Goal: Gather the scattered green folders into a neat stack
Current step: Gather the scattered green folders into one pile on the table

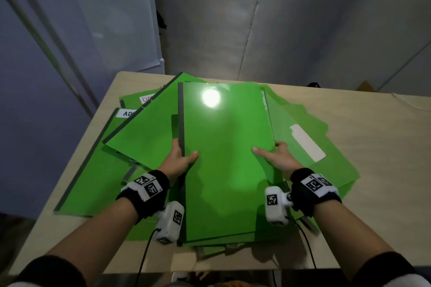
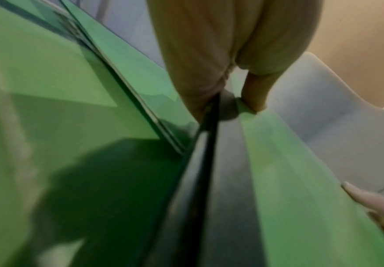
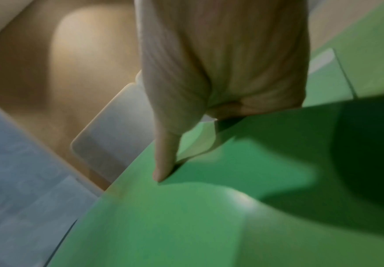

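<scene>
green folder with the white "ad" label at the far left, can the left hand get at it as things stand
Probably not yet: the left hand grips the top green folder by its dark spine, and an angled green folder overlaps the labelled green folder.

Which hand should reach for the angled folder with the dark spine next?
Probably the left hand: the angled folder lies right beside it, while the right hand is across the held folder.

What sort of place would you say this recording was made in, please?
Probably an office or a makeshift recording corner, though that is a guess. A plain light wooden table holds labelled green folders, and pale sheeting hangs behind it as a backdrop.
</scene>
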Demonstrator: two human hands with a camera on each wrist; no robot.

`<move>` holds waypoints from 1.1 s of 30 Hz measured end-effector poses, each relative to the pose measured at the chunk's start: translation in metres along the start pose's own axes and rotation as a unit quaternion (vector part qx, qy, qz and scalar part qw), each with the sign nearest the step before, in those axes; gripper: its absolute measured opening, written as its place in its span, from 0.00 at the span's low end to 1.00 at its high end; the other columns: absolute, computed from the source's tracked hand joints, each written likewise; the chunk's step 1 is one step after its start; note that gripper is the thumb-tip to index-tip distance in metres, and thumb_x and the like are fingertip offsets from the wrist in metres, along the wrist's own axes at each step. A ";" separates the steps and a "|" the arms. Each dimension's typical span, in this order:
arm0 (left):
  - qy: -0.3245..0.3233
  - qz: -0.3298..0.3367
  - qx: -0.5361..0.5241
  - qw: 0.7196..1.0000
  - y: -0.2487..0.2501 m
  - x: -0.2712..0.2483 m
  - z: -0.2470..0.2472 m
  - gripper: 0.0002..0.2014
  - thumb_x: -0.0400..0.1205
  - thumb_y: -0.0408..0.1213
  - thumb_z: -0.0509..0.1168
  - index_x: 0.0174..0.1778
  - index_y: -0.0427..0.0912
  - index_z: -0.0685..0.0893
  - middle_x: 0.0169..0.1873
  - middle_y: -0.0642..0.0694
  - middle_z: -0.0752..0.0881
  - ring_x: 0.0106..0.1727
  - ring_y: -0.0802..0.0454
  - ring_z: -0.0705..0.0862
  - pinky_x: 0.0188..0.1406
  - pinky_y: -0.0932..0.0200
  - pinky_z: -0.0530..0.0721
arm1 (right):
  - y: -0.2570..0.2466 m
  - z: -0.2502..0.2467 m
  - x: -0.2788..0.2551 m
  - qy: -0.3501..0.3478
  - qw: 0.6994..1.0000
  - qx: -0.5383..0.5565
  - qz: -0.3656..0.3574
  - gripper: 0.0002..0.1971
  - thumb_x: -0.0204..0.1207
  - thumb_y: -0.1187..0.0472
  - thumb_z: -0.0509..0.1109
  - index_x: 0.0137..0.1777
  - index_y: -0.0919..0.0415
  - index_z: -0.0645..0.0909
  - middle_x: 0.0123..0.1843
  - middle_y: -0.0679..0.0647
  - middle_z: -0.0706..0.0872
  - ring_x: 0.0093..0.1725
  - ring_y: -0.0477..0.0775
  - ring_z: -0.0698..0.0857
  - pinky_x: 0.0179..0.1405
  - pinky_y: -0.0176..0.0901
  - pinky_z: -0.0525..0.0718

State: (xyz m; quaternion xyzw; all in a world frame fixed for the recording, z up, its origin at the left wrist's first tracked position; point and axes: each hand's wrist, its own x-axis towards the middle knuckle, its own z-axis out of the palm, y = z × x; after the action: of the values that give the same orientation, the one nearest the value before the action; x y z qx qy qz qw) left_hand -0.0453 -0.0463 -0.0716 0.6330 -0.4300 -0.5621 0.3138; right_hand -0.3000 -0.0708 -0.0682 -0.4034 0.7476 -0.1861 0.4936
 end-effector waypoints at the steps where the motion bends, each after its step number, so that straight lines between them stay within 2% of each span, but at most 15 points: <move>1: 0.001 0.006 0.013 1.000 0.004 0.004 -0.003 0.32 0.84 0.34 0.60 0.81 0.36 0.52 0.81 0.34 0.60 0.81 0.36 0.63 0.78 0.39 0.64 | -0.003 0.000 -0.001 0.005 1.000 0.011 -0.001 0.49 0.70 0.50 0.75 0.82 0.65 0.49 0.82 0.68 0.60 0.80 0.66 0.65 0.77 0.60 0.65; 5: -0.009 0.019 0.175 0.984 0.019 0.032 -0.027 0.21 0.87 0.37 0.53 0.75 0.32 0.68 0.68 0.33 0.76 0.73 0.35 0.74 0.70 0.49 0.73 | -0.015 -0.003 0.012 0.044 0.997 0.054 -0.012 0.47 0.71 0.55 0.75 0.82 0.70 0.52 0.81 0.70 0.64 0.80 0.67 0.65 0.77 0.58 0.65; 8: 0.051 0.010 0.329 0.943 0.016 0.067 -0.063 0.21 0.85 0.41 0.58 0.73 0.38 0.73 0.77 0.33 0.67 0.78 0.34 0.68 0.78 0.39 0.67 | -0.028 -0.016 0.025 0.065 0.997 0.039 -0.005 0.46 0.71 0.55 0.75 0.81 0.70 0.54 0.80 0.71 0.65 0.77 0.68 0.69 0.73 0.59 0.69; 10: 0.084 -0.021 0.399 0.913 0.014 0.088 -0.083 0.26 0.83 0.43 0.62 0.76 0.38 0.70 0.80 0.33 0.62 0.80 0.33 0.64 0.79 0.34 0.64 | -0.037 -0.026 0.036 0.075 0.997 0.033 -0.003 0.45 0.71 0.54 0.75 0.82 0.70 0.54 0.78 0.72 0.68 0.62 0.66 0.80 0.58 0.55 0.80; 12: 0.094 -0.045 0.444 0.890 0.017 0.104 -0.097 0.33 0.81 0.46 0.64 0.80 0.36 0.64 0.82 0.33 0.59 0.82 0.33 0.60 0.81 0.36 0.60 | -0.048 -0.036 0.048 0.072 0.997 0.029 -0.001 0.46 0.70 0.55 0.77 0.82 0.68 0.55 0.74 0.72 0.72 0.39 0.55 0.81 0.31 0.44 0.82; 14: 0.098 -0.063 0.469 0.876 0.019 0.119 -0.106 0.42 0.79 0.51 0.66 0.82 0.34 0.56 0.83 0.32 0.57 0.83 0.33 0.57 0.81 0.37 0.59 | -0.054 -0.045 0.061 0.086 0.996 0.029 0.004 0.49 0.64 0.54 0.81 0.80 0.68 0.60 0.74 0.72 0.74 0.36 0.53 0.79 0.20 0.39 0.80; 15: 0.099 -0.079 0.473 0.872 0.019 0.125 -0.110 0.46 0.77 0.53 0.68 0.83 0.34 0.53 0.83 0.32 0.56 0.83 0.33 0.56 0.81 0.37 0.60 | -0.053 -0.049 0.068 0.095 0.995 0.027 0.001 0.52 0.58 0.50 0.83 0.80 0.67 0.62 0.74 0.71 0.74 0.40 0.55 0.81 0.26 0.41 0.84; 17: 0.107 -0.108 0.452 0.879 0.020 0.134 -0.117 0.53 0.72 0.55 0.73 0.83 0.34 0.50 0.83 0.31 0.56 0.83 0.33 0.56 0.81 0.37 0.61 | -0.032 -0.061 0.104 0.104 0.994 -0.041 -0.002 0.61 0.45 0.38 0.84 0.78 0.63 0.65 0.77 0.67 0.71 0.57 0.59 0.81 0.52 0.54 0.84; 18: 0.114 -0.113 0.438 0.884 0.021 0.134 -0.117 0.55 0.69 0.55 0.75 0.83 0.35 0.52 0.82 0.30 0.58 0.82 0.32 0.59 0.80 0.37 0.63 | -0.021 -0.064 0.116 0.107 0.992 -0.066 0.005 0.64 0.39 0.33 0.83 0.77 0.61 0.65 0.79 0.65 0.69 0.62 0.58 0.78 0.58 0.57 0.79; 19: 0.126 -0.114 0.431 0.886 0.024 0.135 -0.116 0.55 0.66 0.55 0.77 0.82 0.35 0.55 0.80 0.30 0.61 0.81 0.31 0.61 0.78 0.36 0.65 | -0.017 -0.064 0.121 0.103 0.992 -0.072 0.020 0.68 0.35 0.31 0.82 0.77 0.60 0.64 0.80 0.64 0.66 0.64 0.57 0.75 0.58 0.57 0.76; 22: 0.150 -0.120 0.431 0.882 0.027 0.131 -0.106 0.54 0.63 0.55 0.79 0.77 0.33 0.61 0.76 0.29 0.66 0.79 0.32 0.63 0.77 0.37 0.67 | -0.025 -0.060 0.120 0.117 0.987 -0.105 0.031 0.61 0.45 0.34 0.82 0.78 0.61 0.65 0.82 0.64 0.62 0.78 0.66 0.66 0.74 0.70 0.66; 25: 0.161 -0.109 0.380 0.904 0.026 0.125 -0.091 0.54 0.60 0.51 0.82 0.76 0.32 0.62 0.74 0.30 0.69 0.77 0.33 0.67 0.76 0.38 0.70 | -0.049 -0.052 0.096 0.099 0.985 -0.137 0.042 0.62 0.44 0.29 0.76 0.78 0.62 0.66 0.80 0.68 0.65 0.78 0.71 0.67 0.72 0.73 0.68; 27: 0.149 -0.099 0.313 0.933 0.024 0.119 -0.084 0.53 0.61 0.45 0.82 0.76 0.31 0.61 0.73 0.30 0.71 0.74 0.33 0.71 0.74 0.39 0.73 | -0.053 -0.045 0.088 0.078 0.991 -0.101 0.049 0.52 0.59 0.39 0.78 0.79 0.65 0.63 0.78 0.69 0.69 0.76 0.71 0.71 0.71 0.66 0.73; 30: 0.123 -0.099 0.286 0.945 0.021 0.106 -0.076 0.49 0.67 0.42 0.79 0.78 0.32 0.57 0.74 0.30 0.72 0.74 0.32 0.74 0.73 0.40 0.74 | -0.048 -0.031 0.082 0.058 0.996 -0.059 0.042 0.47 0.66 0.47 0.77 0.80 0.68 0.61 0.77 0.70 0.70 0.75 0.70 0.73 0.71 0.63 0.74; 33: 0.093 -0.085 0.275 0.953 0.017 0.093 -0.068 0.36 0.79 0.36 0.69 0.78 0.30 0.57 0.72 0.30 0.74 0.72 0.34 0.75 0.70 0.44 0.75 | -0.043 -0.014 0.073 0.046 0.998 -0.031 0.023 0.46 0.69 0.49 0.76 0.80 0.70 0.57 0.79 0.70 0.67 0.77 0.69 0.70 0.72 0.61 0.72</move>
State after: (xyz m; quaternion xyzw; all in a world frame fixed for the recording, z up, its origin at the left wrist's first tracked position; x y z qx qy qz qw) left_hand 0.0177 -0.1432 -0.0864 0.7786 -0.4814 -0.3850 0.1173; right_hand -0.3076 -0.1564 -0.0760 -0.3919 0.7838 -0.1699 0.4507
